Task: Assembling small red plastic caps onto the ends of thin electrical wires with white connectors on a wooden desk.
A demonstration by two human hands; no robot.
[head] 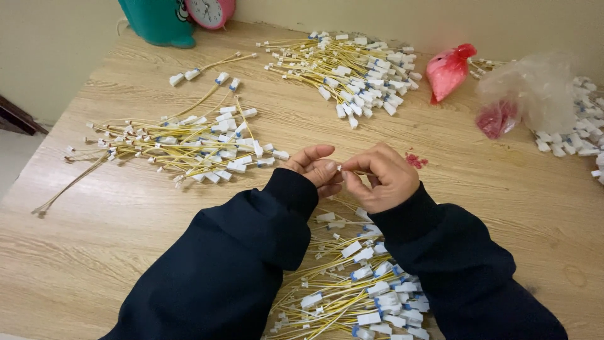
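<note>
Three heaps of yellow wires with white connectors lie on the wooden worktop (126, 252). Leftmost is the fanned heap (182, 141), whose loose tails reach toward the worktop's left edge and could snag a sleeve and drag off. At centre, the left hand (318, 169) and right hand (380, 176) are pinched together on one thin yellow wire (352, 171) with a tiny white tip; so small a piece could slip from the fingertips and drop among the pile below the wrists (358, 283), where it would be hard to tell apart. Beyond lies the far heap (352, 69). Rightward, a red bag (448, 70) and a clear bag (528, 94) sit near loose white connectors (576, 135), easily scattered.
</note>
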